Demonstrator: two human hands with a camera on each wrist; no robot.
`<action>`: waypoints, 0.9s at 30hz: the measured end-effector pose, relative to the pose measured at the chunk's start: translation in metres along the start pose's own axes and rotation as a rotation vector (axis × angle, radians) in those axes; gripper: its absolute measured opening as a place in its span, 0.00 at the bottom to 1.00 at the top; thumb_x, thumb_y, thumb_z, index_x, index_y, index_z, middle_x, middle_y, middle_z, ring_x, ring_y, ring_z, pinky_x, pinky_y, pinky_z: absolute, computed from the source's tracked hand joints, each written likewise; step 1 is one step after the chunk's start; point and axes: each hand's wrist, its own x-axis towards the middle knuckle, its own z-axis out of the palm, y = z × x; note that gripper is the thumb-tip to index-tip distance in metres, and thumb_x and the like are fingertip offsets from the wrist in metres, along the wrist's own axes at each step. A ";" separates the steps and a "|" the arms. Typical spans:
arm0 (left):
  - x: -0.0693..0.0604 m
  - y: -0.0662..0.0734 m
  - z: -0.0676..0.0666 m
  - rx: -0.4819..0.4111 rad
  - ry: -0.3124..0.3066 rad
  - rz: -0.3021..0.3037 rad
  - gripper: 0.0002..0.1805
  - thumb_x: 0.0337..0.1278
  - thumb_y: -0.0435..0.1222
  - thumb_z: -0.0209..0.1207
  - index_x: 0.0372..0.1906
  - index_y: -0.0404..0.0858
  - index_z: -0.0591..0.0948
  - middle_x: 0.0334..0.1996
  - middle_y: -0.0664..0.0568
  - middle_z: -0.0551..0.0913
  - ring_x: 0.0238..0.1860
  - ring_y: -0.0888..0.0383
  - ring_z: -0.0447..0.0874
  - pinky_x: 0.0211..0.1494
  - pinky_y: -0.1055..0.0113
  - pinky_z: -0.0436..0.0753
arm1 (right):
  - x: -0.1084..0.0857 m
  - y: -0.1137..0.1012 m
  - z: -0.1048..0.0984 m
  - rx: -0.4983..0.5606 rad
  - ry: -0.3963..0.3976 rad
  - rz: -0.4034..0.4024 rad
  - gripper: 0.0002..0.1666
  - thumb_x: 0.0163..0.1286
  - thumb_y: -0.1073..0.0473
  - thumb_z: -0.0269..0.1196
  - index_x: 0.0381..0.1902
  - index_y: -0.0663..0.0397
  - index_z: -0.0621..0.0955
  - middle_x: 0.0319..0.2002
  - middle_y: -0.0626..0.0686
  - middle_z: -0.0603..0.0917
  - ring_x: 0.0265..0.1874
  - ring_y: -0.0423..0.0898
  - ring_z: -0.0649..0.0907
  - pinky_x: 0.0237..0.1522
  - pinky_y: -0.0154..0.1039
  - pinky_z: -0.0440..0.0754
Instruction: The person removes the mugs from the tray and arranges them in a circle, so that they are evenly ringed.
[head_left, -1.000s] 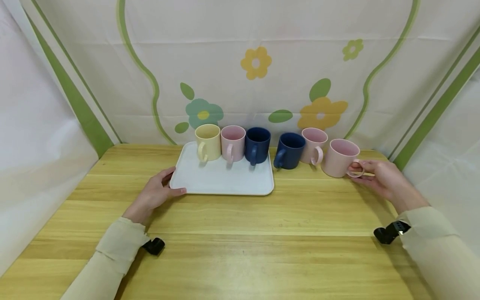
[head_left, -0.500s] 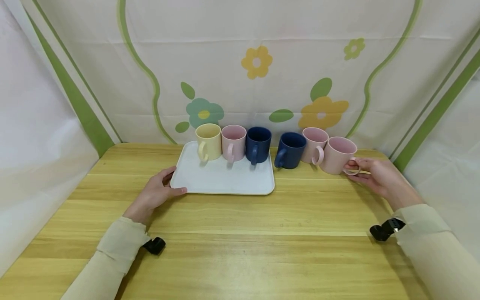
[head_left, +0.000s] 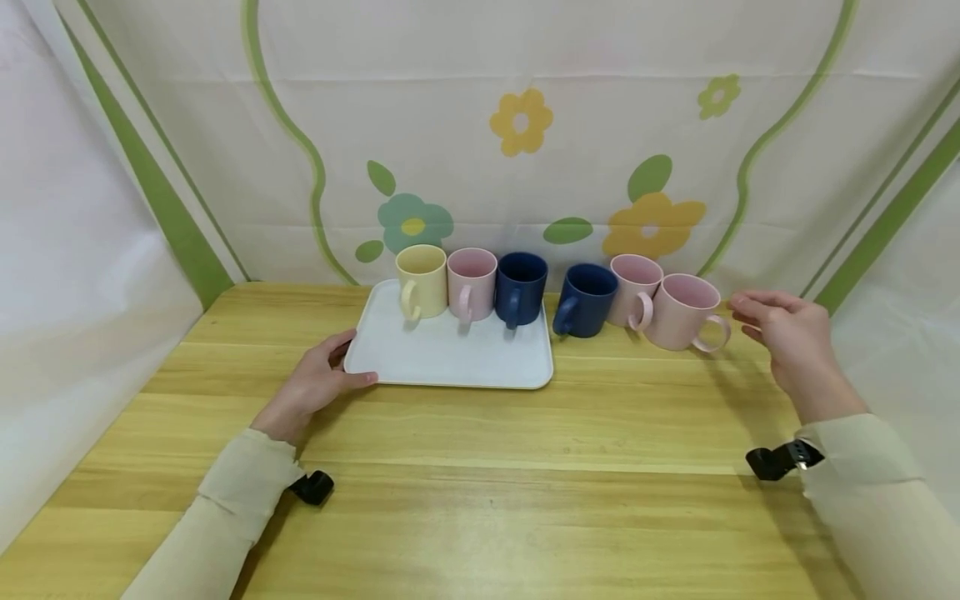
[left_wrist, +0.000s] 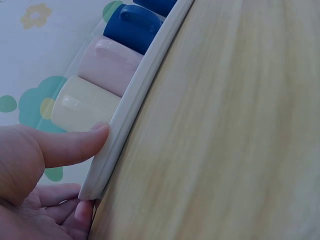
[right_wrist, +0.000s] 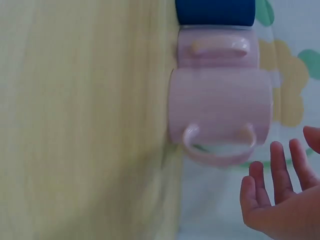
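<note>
My left hand [head_left: 317,377] grips the white tray [head_left: 450,360] at its front left corner. In the left wrist view the thumb [left_wrist: 75,146] lies on the rim and fingertips reach under the edge. A yellow mug [head_left: 429,292], a pink mug [head_left: 482,279] and a dark blue mug [head_left: 534,287] stand in a row along the tray's back. Right of the tray, another dark blue mug [head_left: 597,304] and two pink mugs stand on the table. My right hand [head_left: 797,337] is just right of the outermost pink mug [head_left: 670,318], apart from its handle, holding nothing, fingers loosely extended.
The wooden table [head_left: 480,492] ends at the back against a flower-printed white cloth [head_left: 420,125]. White cloth walls also stand at left and right. The second pink mug [head_left: 624,293] sits between the blue mug and the outermost pink one.
My right hand has let go of the outermost pink mug's handle and drawn up and right. That mug first shifted slightly left, towards the other pink one. My left hand keeps its place.
</note>
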 end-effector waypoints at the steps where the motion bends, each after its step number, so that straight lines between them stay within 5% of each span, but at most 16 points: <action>1: 0.000 0.000 0.000 -0.002 0.002 -0.001 0.58 0.66 0.39 0.72 0.88 0.37 0.45 0.86 0.35 0.51 0.85 0.35 0.50 0.85 0.39 0.57 | -0.002 -0.003 0.004 -0.013 0.011 -0.015 0.03 0.73 0.55 0.72 0.40 0.41 0.92 0.34 0.34 0.91 0.37 0.31 0.87 0.39 0.23 0.86; 7: 0.000 0.000 0.000 0.006 0.002 0.008 0.57 0.67 0.39 0.71 0.87 0.36 0.45 0.86 0.34 0.51 0.85 0.35 0.50 0.85 0.39 0.58 | -0.013 -0.016 0.040 0.043 -0.017 -0.109 0.05 0.70 0.59 0.74 0.42 0.48 0.93 0.35 0.36 0.91 0.37 0.32 0.89 0.40 0.25 0.88; 20: 0.000 -0.002 0.000 0.006 0.003 0.015 0.56 0.67 0.40 0.71 0.87 0.36 0.46 0.86 0.37 0.52 0.86 0.37 0.51 0.86 0.42 0.59 | -0.035 -0.013 0.121 0.064 -0.294 -0.158 0.09 0.74 0.59 0.69 0.49 0.55 0.88 0.40 0.41 0.93 0.37 0.35 0.92 0.43 0.28 0.90; 27: 0.000 -0.001 0.000 -0.001 0.001 0.020 0.57 0.67 0.40 0.71 0.87 0.36 0.46 0.86 0.36 0.51 0.85 0.36 0.52 0.85 0.41 0.59 | -0.040 -0.010 0.160 -0.093 -0.398 -0.134 0.28 0.81 0.54 0.63 0.69 0.67 0.75 0.47 0.40 0.92 0.51 0.41 0.90 0.55 0.33 0.88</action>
